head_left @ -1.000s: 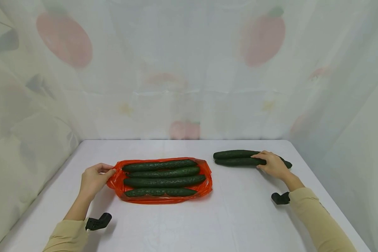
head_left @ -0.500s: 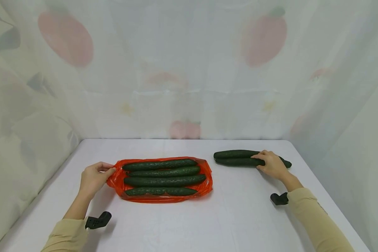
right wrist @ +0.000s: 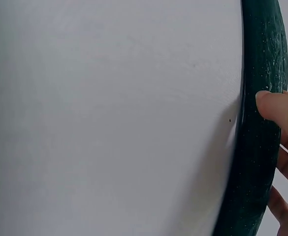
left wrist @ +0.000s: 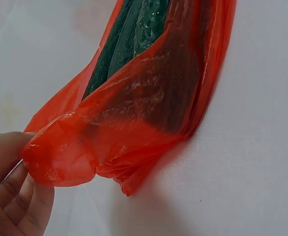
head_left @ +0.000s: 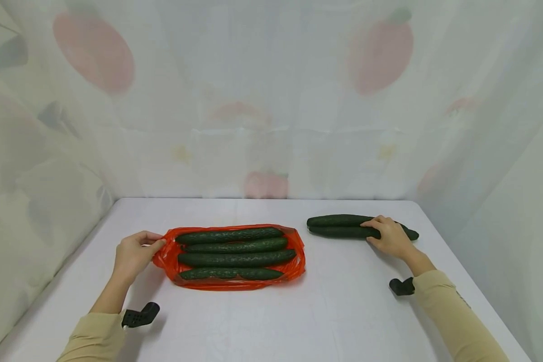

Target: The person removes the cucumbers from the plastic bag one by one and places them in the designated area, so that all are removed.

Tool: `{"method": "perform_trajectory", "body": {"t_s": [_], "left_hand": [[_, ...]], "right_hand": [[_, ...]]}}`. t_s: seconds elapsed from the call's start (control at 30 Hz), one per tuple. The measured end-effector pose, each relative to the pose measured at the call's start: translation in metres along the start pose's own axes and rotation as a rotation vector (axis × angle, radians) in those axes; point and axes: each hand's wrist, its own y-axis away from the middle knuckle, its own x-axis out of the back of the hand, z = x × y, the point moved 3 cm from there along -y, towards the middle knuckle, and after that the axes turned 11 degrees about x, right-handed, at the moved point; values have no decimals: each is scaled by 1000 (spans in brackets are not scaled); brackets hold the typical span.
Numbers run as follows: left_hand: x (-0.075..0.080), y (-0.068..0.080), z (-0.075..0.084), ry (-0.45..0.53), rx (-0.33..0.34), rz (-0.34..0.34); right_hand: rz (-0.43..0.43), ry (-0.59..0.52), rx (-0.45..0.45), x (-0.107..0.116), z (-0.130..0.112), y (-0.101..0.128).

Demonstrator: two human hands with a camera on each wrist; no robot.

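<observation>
At nine o'clock on the white table (head_left: 344,311), the left hand (head_left: 133,254) pinches the rim of the red bag (head_left: 294,261), which holds four cucumbers lying crosswise. Toward two o'clock, the right hand (head_left: 391,236) curls round the nearer cucumber (head_left: 339,232) of a loose pair, its long axis running nine to three. Bagging seems underway; the next move likely calls for lifting that cucumber and keeping the bag's mouth held open.
</observation>
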Motion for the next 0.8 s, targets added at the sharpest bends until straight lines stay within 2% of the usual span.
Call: {"method": "perform_trajectory", "body": {"t_s": [0.4,0.63,0.8], "left_hand": [[0,-1,-1,-3,14,-8],[0,-1,0,1,18,-12],[-1,-1,0,1,12,-13]], "right_hand": [[-16,-8,1,-1,-1,-2],[16,28,25,0,-1,-4],[5,28,0,1,-3,-6]]}}
